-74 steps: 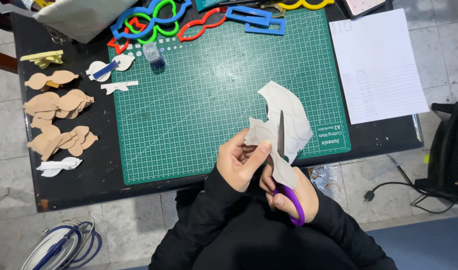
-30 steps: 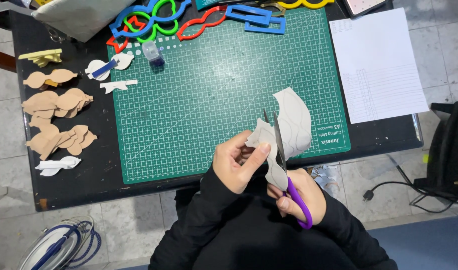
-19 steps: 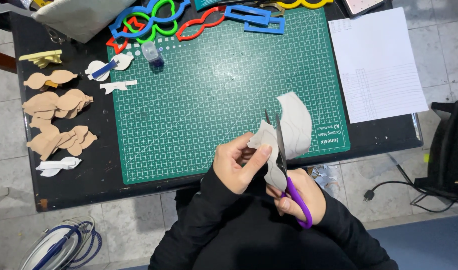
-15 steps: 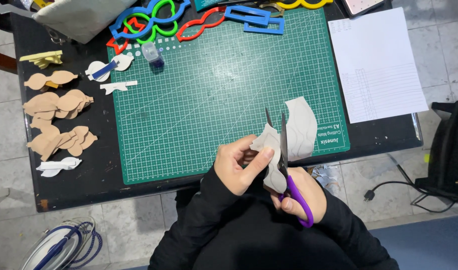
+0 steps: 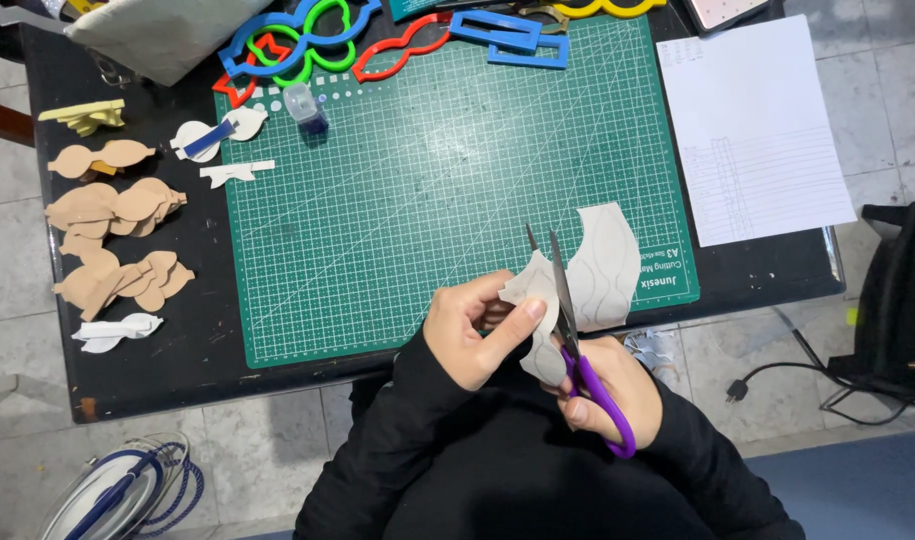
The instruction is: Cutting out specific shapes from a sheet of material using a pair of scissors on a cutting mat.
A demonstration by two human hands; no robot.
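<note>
My left hand (image 5: 473, 328) pinches a pale grey sheet of material (image 5: 598, 265) marked with wavy outlines, holding it over the near edge of the green cutting mat (image 5: 408, 190). My right hand (image 5: 608, 385) grips purple-handled scissors (image 5: 576, 330); their blades stand slightly apart, pointing away from me and cutting into the sheet between the held part and the larger right part. Both arms wear black sleeves.
Tan cut-out shapes (image 5: 113, 210) and white ones (image 5: 113, 330) lie on the black table (image 5: 178, 340) at the left. Coloured plastic templates (image 5: 308, 40) and a small bottle (image 5: 306, 105) sit at the mat's far edge. A lined white paper (image 5: 753, 120) lies right. A cable (image 5: 778, 370) crosses the floor.
The scissors have advanced further into the sheet and the blades have parted. The right part of the sheet has swung away to the right; my left hand turned the piece slightly.
</note>
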